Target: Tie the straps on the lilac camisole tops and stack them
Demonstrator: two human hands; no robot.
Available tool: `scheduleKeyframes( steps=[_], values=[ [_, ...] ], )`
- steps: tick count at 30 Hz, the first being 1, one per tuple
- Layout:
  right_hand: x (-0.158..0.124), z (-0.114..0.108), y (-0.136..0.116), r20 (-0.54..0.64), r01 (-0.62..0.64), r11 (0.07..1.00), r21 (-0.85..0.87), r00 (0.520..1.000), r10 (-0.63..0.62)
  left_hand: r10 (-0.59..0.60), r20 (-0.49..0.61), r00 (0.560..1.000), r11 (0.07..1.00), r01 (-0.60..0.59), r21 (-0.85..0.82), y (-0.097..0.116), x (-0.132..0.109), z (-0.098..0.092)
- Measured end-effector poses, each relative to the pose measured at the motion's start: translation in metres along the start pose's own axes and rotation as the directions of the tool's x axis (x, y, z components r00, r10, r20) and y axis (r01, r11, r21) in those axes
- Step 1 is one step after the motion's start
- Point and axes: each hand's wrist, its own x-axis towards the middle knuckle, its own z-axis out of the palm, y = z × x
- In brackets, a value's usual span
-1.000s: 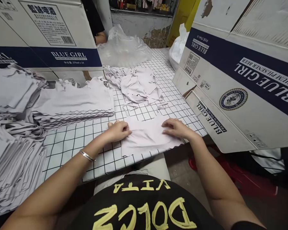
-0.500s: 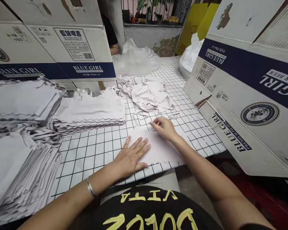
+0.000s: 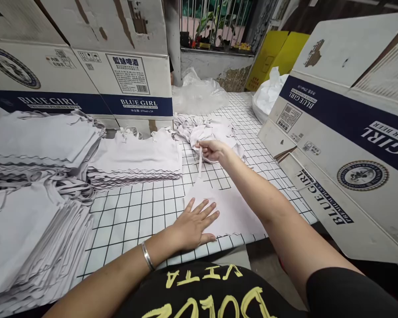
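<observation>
A pale pinkish-white camisole top (image 3: pixel 234 212) lies flat near the table's front edge. My left hand (image 3: pixel 196 223) rests palm down on its left part, fingers spread. Farther forward, my right hand (image 3: pixel 211 150) pinches a thin shoulder strap (image 3: pixel 200 164) of the top and draws it out straight, away from me. Just behind that hand is a loose heap of similar pale garments (image 3: pixel 215 128). My right forearm hides part of the top's right side.
Stacks of folded pale garments (image 3: pixel 139 154) stand at the left, with a taller pile (image 3: pixel 26 238) in front. Large beer cartons (image 3: pixel 132 79) rise behind them, and another carton (image 3: pixel 338 132) leans at the right. Clear plastic (image 3: pixel 199 92) lies at the back of the checkered table (image 3: pixel 126 221).
My right hand has moved forward from the top's upper edge, pulling the strap out straight. My left hand stays flat on the cloth. The camera view has shifted slightly.
</observation>
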Motion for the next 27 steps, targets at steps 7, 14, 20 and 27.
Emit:
scheduleKeyframes(
  steps=[7, 14, 20, 27],
  values=[
    [-0.093, -0.004, 0.000, -0.015, 0.450, 0.852, 0.267, 0.886, -0.463, -0.199, -0.113, 0.974, 0.652, 0.046, -0.757, 0.018, 0.005, -0.032],
    [-0.235, 0.012, 0.110, 0.475, 0.336, 0.931, 0.141, 0.802, -0.362, -0.292, 0.096, 0.952, -0.485, -0.060, -0.872, 0.025, 0.013, -0.061],
    [-0.225, 0.037, 0.151, -0.027, 0.193, 0.906, 0.377, 0.980, -0.197, -0.354, 0.129, 0.926, -0.477, -0.060, -0.877, 0.033, 0.020, -0.064],
    [-0.190, 0.029, 0.130, 0.089, 0.322, 0.938, -0.131, 0.946, -0.312, -0.422, 0.209, 0.882, -0.306, 0.078, -0.949, 0.038, 0.021, -0.081]
  ],
)
